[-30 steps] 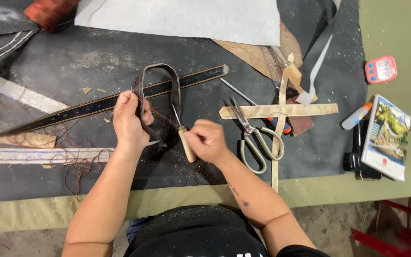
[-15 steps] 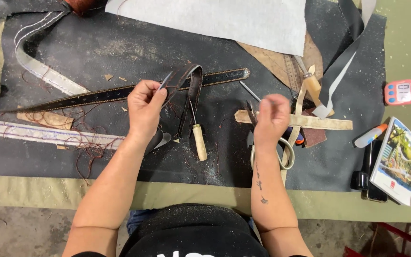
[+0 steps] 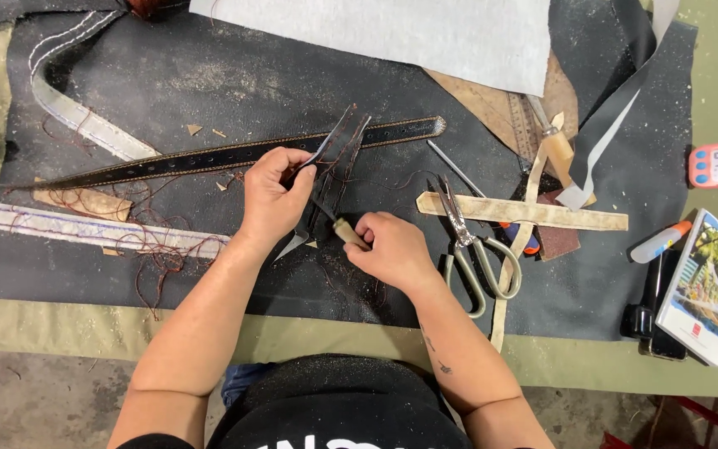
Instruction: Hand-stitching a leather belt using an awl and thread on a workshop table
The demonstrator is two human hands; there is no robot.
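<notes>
one head-worn camera looks almost straight down from above the person's chest, close over a dark mat (image 3: 168,83) on the table, with both forearms rising from the bottom edge and the floor showing along the lower left and right corners.

scissors (image 3: 475,258), on dark mat (image 3: 168,75) | long black belt (image 3: 209,158), left of centre | pink timer (image 3: 717,165), right edge | booklet (image 3: 705,287), lower right | grey sheet (image 3: 409,33), top | marker (image 3: 661,242), beside booklet

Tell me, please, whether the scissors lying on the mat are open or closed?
Closed: the scissors lie flat beside the right hand, blades together in one point, handle loops side by side.
</notes>
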